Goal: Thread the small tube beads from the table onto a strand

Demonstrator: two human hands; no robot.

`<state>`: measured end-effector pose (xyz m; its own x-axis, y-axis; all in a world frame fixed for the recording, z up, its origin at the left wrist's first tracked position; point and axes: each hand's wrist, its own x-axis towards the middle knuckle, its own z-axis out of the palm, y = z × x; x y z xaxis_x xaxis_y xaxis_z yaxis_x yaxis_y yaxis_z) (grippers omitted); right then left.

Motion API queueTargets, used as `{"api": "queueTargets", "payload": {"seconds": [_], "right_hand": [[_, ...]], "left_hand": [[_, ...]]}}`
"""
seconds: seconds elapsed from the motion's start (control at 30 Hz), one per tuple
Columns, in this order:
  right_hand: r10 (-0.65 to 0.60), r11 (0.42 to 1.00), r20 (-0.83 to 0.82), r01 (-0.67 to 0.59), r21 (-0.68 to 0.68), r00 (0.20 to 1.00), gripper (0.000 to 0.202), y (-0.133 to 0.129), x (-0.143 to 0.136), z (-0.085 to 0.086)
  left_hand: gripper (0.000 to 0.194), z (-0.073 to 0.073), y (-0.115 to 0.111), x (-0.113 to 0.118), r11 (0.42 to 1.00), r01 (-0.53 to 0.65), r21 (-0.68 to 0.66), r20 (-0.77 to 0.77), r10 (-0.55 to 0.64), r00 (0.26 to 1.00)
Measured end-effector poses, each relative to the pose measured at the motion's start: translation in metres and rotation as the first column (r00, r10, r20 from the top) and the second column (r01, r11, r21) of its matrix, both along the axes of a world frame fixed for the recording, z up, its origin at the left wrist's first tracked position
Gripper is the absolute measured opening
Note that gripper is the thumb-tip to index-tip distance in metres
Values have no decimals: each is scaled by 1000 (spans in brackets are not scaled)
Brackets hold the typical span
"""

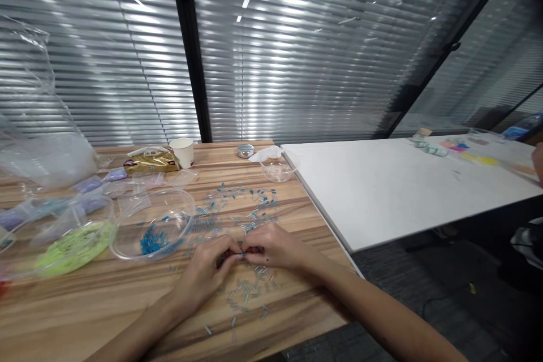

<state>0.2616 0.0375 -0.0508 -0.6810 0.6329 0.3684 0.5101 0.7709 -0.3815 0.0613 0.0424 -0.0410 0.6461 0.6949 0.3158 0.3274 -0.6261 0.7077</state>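
Hands pinching a bead over the wooden table

Fingertips of the left hand [210, 266] and right hand [275, 249] meet, pinched together on a small blue bead [242, 254] above the wooden table [106, 300], amid scattered tube beads [248, 288], right of a clear bowl [153, 229].

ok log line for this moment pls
left hand + right hand: fingertips meet over blue bead | loose beads around | bowl left

Tube beads [237, 203]: blue and clear, scattered on striped brown wood-grain table [106, 305]. Clear bowl [153, 230]: blue beads held. Second clear bowl [63, 240]: lime-green beads held. Adjoining table [394, 186]: plain white. Paper cup [183, 152]: white. Packet [149, 162]: gold. Blinds [322, 51]: grey, horizontally striped.
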Motion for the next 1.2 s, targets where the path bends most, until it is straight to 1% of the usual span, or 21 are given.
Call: {"api": "queueTargets", "payload": {"seconds": [0.2,0.37,0.63,0.83,1.0,1.2], "right_hand": [[9,1000,5,-9,13,1000,4,0,0,-1],[14,1000,8,-14,7,1000,6,-1,-1,3],[-12,1000,-3,12,13,1000,10,-2,0,3],[-2,1000,12,1,23,1000,7,-3,0,6],[1,1000,47,-1,3,999,7,-3,0,10],[6,1000,25,-6,0,1000,7,-2,0,8]], "left_hand": [[14,0,0,0,1000,-4,10,0,4,1000],[14,1,-1,0,1000,-2,18,5,2,1000],[15,5,-2,0,1000,-18,-26,-15,18,1000],[15,3,-2,-1,999,-20,-27,-27,19,999],[15,2,-1,0,1000,-19,-22,-30,18,999],[15,0,1,0,1000,-8,-9,-26,8,1000]]}}
